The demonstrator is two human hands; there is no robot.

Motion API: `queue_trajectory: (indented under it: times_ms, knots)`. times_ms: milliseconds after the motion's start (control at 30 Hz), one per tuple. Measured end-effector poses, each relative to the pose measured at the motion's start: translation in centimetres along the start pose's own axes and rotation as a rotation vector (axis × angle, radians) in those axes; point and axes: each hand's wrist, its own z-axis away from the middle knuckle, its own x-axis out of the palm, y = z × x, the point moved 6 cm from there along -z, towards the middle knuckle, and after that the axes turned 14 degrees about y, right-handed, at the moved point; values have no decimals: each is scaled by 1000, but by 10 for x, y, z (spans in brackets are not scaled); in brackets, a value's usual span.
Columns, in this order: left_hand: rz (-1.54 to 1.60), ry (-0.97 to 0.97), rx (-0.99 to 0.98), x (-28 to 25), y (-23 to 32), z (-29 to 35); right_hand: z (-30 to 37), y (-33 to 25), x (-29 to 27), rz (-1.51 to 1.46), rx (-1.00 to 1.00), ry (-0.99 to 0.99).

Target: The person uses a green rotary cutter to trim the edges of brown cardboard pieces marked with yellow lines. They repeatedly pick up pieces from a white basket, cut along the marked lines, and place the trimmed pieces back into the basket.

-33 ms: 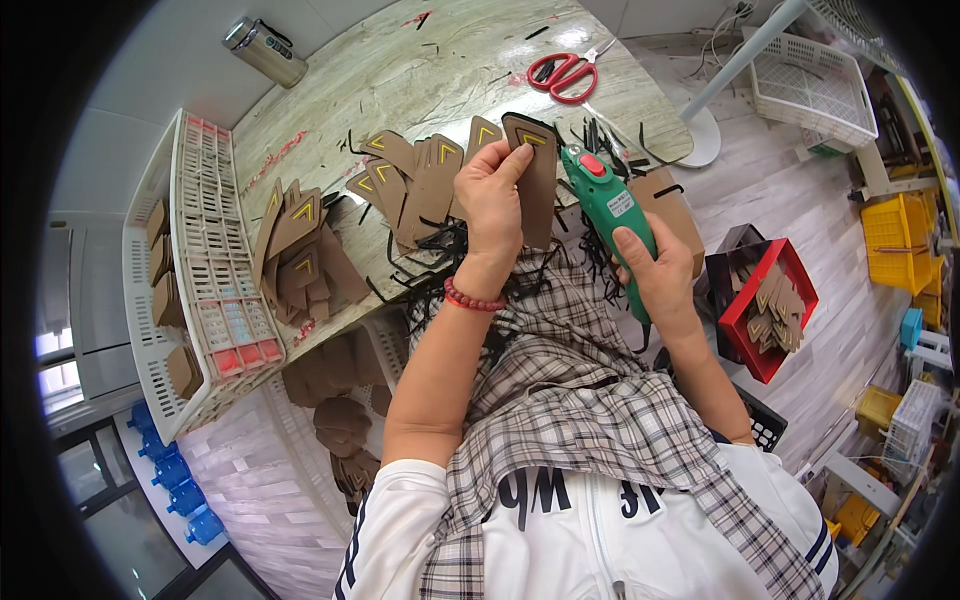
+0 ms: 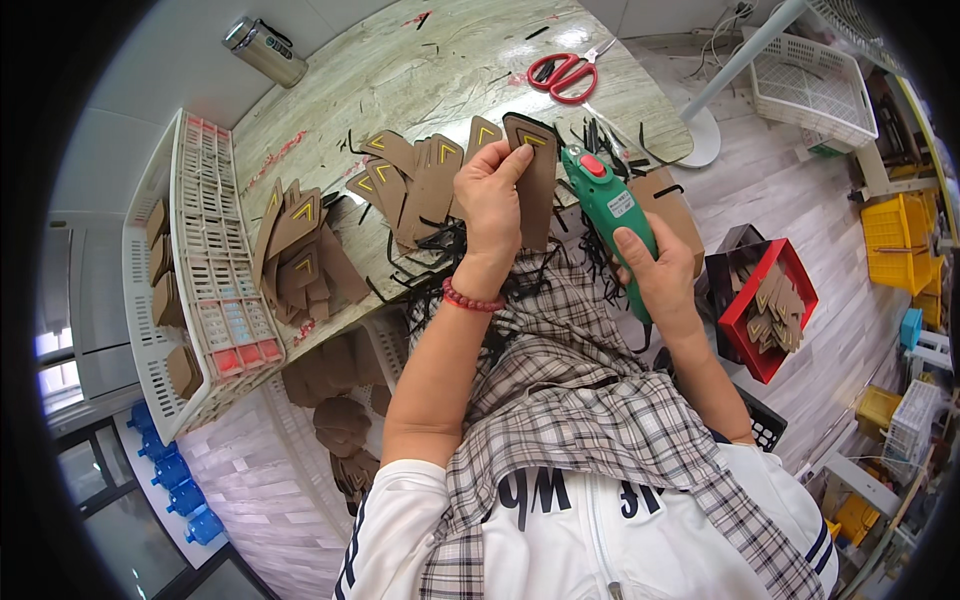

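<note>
My left hand pinches a brown flat piece with a yellow V-shaped mark and black edging along its top. In my right hand is a green handheld electric cutter with a red button. Its head points up and left, close to the brown piece's right edge; whether they touch I cannot tell. More brown pieces with yellow marks lie fanned out left of my left hand. Black strip scraps are scattered below them and around the cutter.
Red-handled scissors lie at the table's far right. A steel flask stands at the far left. At left, a white plastic basket stands by a pile of brown pieces. A red box of brown pieces sits to my right.
</note>
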Motion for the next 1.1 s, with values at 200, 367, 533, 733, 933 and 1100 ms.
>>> queue_trajectory:
  times_ms: [200,367,533,733,933,1100]
  knots:
    - [-157,-79,14,-9,6,-8,0,-3,-4,36,-6,-31]
    - [-313,-142,57,-11,16,-12,-1,-6,-6,84,-49,-63]
    - [-369,-212,36,-9,18,-8,-2,-4,-5,82,-38,-75]
    - [-476,-317,26,-9,13,-7,-1,-10,-2,57,-31,-73]
    - [-662,-402,192,-5,17,-15,-6,-12,-6,74,-42,-67]
    - [-483,54,382,-18,51,-33,-7,-7,-17,-28,35,35]
